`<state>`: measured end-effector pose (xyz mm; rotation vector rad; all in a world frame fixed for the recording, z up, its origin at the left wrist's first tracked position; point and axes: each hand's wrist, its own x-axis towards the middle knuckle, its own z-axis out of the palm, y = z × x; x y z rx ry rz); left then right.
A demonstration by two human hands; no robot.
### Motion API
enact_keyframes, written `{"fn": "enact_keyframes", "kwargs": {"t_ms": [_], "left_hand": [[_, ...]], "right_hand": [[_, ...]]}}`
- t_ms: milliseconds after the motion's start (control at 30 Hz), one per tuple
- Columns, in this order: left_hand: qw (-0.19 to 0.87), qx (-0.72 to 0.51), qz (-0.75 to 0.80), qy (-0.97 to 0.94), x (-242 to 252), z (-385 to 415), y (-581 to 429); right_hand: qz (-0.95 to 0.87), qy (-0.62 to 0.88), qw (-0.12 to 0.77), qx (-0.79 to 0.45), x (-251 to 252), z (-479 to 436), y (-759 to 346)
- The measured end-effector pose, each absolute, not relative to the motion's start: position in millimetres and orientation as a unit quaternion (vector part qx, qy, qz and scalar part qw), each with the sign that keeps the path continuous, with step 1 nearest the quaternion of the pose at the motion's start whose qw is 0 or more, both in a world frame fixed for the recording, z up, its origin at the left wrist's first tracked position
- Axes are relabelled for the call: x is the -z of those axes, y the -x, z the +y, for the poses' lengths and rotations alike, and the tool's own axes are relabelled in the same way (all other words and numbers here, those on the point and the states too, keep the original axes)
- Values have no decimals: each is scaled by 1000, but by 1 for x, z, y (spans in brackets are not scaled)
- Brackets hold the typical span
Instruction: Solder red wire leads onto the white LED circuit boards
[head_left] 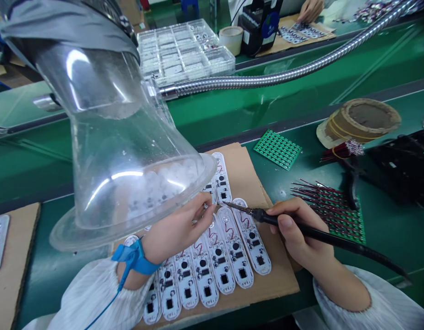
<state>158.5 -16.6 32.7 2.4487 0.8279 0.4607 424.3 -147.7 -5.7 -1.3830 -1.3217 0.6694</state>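
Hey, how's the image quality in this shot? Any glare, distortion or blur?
In the head view, bright glare streaks across the clear hood, whose plastic warps what lies behind it; the wide lens seems to stretch things near the edges; the soldering iron and white boards look sharp, with no obvious blur.

**Bench layout: cardboard sheet and surroundings**

Cardboard sheet (281,286) on the workbench (398,247), circuit boards (236,247) on it in rows. Fume hood (108,151) above the boards; left hand (175,231) beneath its rim. Right hand (298,229) at the boards' right, holding a soldering iron (322,233) over them. Right of the sheet, a wired panel (339,215); behind that, a bare circuit panel (277,149). Farther back, a compartment tray (184,50).
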Motion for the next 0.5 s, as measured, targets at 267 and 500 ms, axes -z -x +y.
{"fn": "enact_keyframes", "kwargs": {"t_ms": [267,500], "left_hand": [[259,-175,296,-903,-32,-16,-158],[236,-170,305,-907,-32,-17,-158]], "right_hand": [[-556,570,534,-285,10,-150,-426],[-559,557,542,-291,11,-151,-426]]}}
